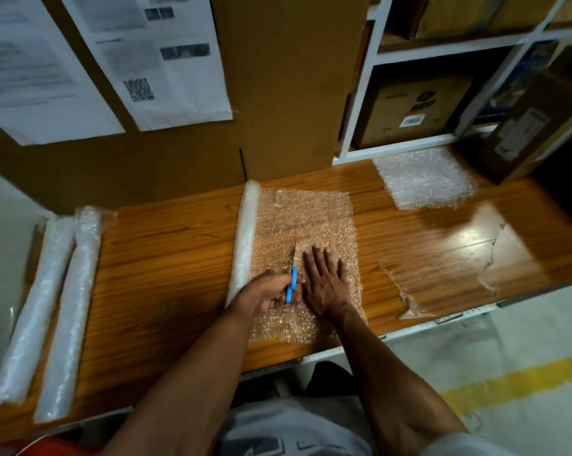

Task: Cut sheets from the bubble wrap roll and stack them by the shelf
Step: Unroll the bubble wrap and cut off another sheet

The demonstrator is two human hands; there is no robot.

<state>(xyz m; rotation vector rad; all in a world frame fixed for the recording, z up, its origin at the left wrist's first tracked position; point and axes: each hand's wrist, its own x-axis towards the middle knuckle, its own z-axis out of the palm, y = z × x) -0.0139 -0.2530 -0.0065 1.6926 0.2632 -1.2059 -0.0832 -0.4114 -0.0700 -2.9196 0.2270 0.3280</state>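
A bubble wrap roll (244,238) lies on the wooden table (166,258), with a length of wrap (307,218) unrolled flat to its right. My left hand (268,292) grips blue-handled scissors (291,281), their blades pointing away from me into the unrolled wrap. My right hand (325,281) presses flat on the wrap just right of the blades, fingers straight. A stack of cut sheets (422,179) lies at the table's far right, in front of the white shelf (409,146).
Two more bubble wrap rolls (60,311) lie at the table's left end. Brown board with taped papers (166,60) stands behind the table. Cardboard boxes (416,106) fill the shelf, and one box (528,126) juts out at right. Peeling film (413,304) marks the table's front right.
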